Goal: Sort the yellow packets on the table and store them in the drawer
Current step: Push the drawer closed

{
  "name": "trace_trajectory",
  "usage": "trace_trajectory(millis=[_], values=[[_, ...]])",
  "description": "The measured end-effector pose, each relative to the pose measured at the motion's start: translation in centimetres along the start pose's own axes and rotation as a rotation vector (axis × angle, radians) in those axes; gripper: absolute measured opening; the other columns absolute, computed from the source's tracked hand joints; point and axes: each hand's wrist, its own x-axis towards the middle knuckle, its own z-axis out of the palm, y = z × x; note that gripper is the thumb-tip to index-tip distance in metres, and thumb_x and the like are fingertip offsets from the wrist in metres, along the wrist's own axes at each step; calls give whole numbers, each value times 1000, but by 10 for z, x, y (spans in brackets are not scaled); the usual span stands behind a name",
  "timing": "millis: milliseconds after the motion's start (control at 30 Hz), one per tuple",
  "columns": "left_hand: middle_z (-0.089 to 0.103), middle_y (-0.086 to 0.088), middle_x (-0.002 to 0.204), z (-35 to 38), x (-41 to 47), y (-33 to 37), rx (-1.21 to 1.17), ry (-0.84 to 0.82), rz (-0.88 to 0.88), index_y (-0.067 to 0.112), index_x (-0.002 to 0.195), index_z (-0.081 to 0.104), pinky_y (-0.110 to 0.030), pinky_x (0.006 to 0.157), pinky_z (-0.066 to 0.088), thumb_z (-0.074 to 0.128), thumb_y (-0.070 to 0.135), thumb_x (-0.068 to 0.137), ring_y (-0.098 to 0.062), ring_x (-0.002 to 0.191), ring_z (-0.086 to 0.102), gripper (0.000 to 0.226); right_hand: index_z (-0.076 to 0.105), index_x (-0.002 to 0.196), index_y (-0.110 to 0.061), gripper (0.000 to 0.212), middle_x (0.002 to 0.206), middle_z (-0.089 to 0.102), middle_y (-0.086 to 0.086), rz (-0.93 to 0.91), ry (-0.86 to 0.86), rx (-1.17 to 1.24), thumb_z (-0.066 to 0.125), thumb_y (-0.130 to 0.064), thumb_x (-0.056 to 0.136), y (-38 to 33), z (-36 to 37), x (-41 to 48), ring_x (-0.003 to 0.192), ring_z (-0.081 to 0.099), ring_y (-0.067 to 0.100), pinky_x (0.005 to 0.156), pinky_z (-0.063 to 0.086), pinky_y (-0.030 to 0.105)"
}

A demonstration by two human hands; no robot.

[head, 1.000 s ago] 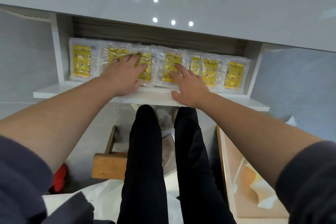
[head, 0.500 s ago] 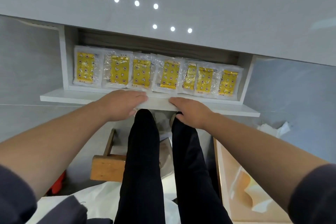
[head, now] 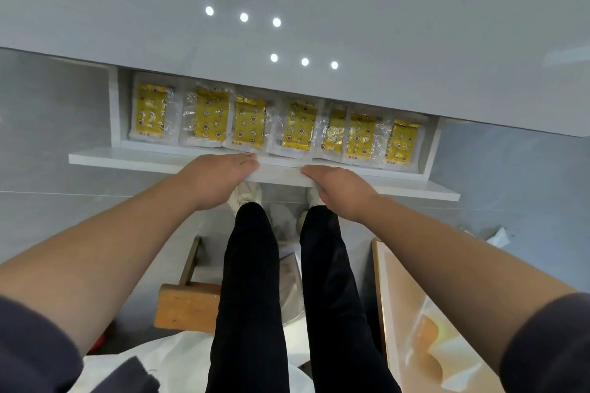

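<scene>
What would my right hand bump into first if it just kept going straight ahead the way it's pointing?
The right hand rests on the drawer front, fingers aimed into the drawer. Going straight on, it would probably meet the row of yellow packets first, around the middle ones, though depth is hard to judge.

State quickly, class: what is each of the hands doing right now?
Left hand: open, flat on the drawer front, holding nothing.
Right hand: open, resting on the same edge, holding nothing.

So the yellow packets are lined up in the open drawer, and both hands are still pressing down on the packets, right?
Not quite. The yellow packets do lie in a row in the open drawer, but the head view shows the left hand and right hand on the drawer's front edge, not on the packets.
</scene>
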Motion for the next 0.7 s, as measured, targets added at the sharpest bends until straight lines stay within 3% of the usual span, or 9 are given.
trace_trajectory(millis=[200, 333, 467, 600, 700], values=[[25, 7, 158, -21, 10, -2, -2, 88, -101, 23, 148, 28, -35, 87, 50, 44, -5, 89, -22, 126, 51, 67, 33, 150, -26, 59, 152, 40, 0, -11, 69, -23, 42, -1, 96, 6, -19, 12, 134, 44, 23, 107, 37, 32], [49, 2, 142, -29, 19, -8, 37, 157, -129, 23, 144, 33, -28, 68, 41, 47, 1, 90, -24, 108, 60, 60, 34, 149, -24, 57, 150, 43, 2, -30, 108, -42, 41, -2, 97, 7, -34, 16, 131, 47, 25, 103, 39, 33], [64, -2, 119, -33, 31, -17, 63, 258, -120, 24, 134, 42, -31, 62, 45, 51, 0, 85, -25, 93, 63, 55, 35, 148, -23, 58, 148, 45, 6, -53, 171, -101, 41, 2, 96, 7, -48, 21, 127, 50, 27, 98, 42, 33], [67, -6, 106, -38, 33, -19, 95, 326, -138, 19, 126, 52, -30, 58, 37, 56, -2, 83, -27, 85, 63, 49, 42, 144, -19, 56, 137, 55, 8, -38, 224, -166, 44, 4, 93, 5, -57, 22, 116, 57, 29, 91, 48, 37], [66, -13, 101, -34, 26, -15, 225, 544, -30, 7, 108, 62, -39, 68, 43, 71, -9, 69, -33, 89, 60, 43, 56, 129, -14, 48, 126, 58, 9, -134, 417, -379, 58, 1, 84, 4, -57, 13, 112, 54, 29, 90, 44, 39]])
